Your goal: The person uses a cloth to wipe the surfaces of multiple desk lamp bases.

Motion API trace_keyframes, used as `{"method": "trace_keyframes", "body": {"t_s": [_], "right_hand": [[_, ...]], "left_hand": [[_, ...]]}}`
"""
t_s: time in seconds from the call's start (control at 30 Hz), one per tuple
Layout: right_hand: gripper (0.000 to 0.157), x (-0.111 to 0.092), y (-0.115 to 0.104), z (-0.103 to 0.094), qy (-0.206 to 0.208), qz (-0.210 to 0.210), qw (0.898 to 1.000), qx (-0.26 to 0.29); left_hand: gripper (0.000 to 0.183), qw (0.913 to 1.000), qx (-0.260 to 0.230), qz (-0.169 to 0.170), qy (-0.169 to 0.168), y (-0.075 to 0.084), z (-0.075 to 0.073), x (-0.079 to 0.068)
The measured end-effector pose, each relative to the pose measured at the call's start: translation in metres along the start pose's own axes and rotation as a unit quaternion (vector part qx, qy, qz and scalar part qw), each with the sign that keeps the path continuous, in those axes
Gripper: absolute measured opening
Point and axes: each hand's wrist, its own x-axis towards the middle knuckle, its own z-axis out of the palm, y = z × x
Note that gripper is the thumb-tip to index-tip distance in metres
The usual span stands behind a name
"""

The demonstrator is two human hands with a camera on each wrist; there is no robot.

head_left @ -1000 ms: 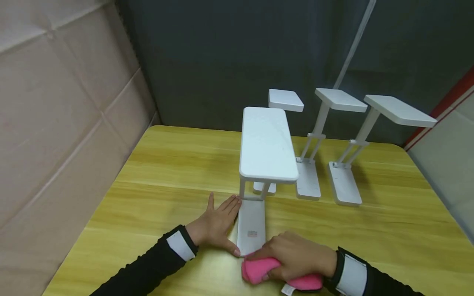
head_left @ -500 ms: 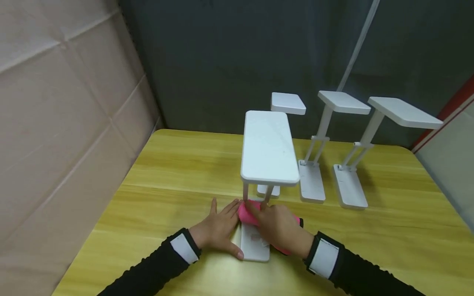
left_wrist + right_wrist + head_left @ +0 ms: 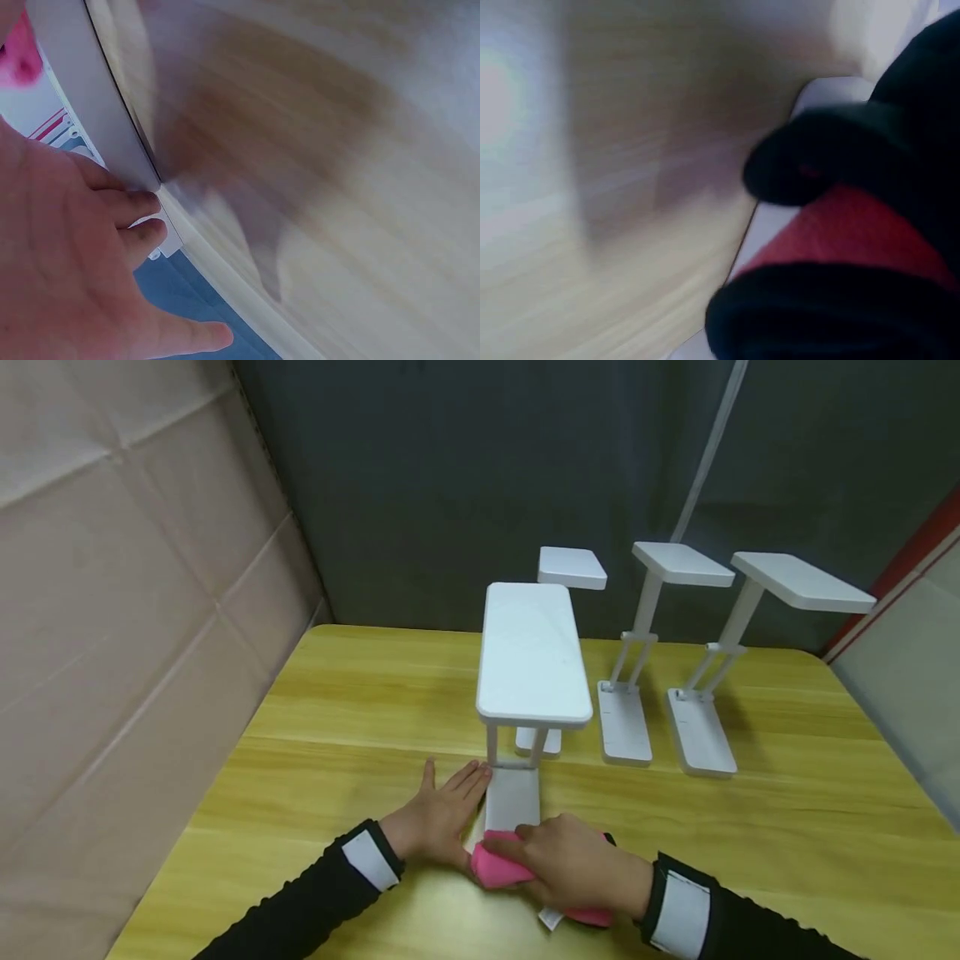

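Observation:
A white folding stand with a flat rectangular top (image 3: 534, 652) stands before me, its base (image 3: 512, 797) flat on the wooden table. My left hand (image 3: 438, 822) lies with spread fingers along the base's left side; in the left wrist view its fingertips touch the base's edge (image 3: 97, 90). My right hand (image 3: 577, 864) grips a folded pink cloth (image 3: 498, 864) and presses it on the near end of the base, hiding that end. In the right wrist view the cloth (image 3: 847, 232) shows dark edging and covers most of the base; the fingers are hidden there.
Behind and to the right stand three similar white stands, the left one (image 3: 572, 568) partly hidden, then the middle one (image 3: 624, 722) and the right one (image 3: 701, 735). A dark curtain (image 3: 420, 502) hangs behind the table (image 3: 360, 693). A pale covered wall (image 3: 135, 635) borders the left.
The right hand has wiped the cloth from the near end of the base up to its hinge, then back toward me. The left hand has stayed at the base's left side.

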Motion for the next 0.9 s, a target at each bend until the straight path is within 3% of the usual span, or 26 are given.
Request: {"method": "trace_keyframes", "body": {"t_s": [0.17, 0.27, 0.43, 0.57, 0.73, 0.9], "right_hand": [[0.047, -0.019, -0.004, -0.003, -0.020, -0.073, 0.996, 0.045], [0.051, -0.035, -0.008, -0.011, -0.036, -0.084, 0.993, 0.068], [0.060, -0.068, -0.002, -0.032, -0.025, 0.019, 0.995, 0.097], [0.059, -0.087, 0.007, -0.043, -0.030, 0.101, 0.991, 0.082], [0.060, -0.098, 0.011, -0.043, -0.026, 0.135, 0.989, 0.057], [0.064, -0.110, 0.018, -0.039, -0.009, 0.157, 0.987, 0.041]], "left_hand": [[0.127, 0.9999, 0.001, 0.014, 0.010, -0.003, 0.001, -0.001], [0.123, 0.9992, -0.032, 0.021, 0.012, -0.003, -0.003, -0.005], [0.097, 0.9989, -0.022, 0.008, 0.040, 0.013, -0.015, -0.008], [0.086, 0.9968, 0.013, 0.010, 0.078, 0.028, -0.012, 0.000], [0.091, 0.9956, 0.024, 0.029, 0.085, 0.036, -0.001, 0.007], [0.091, 0.9963, 0.014, 0.027, 0.080, 0.033, 0.000, 0.005]]}}
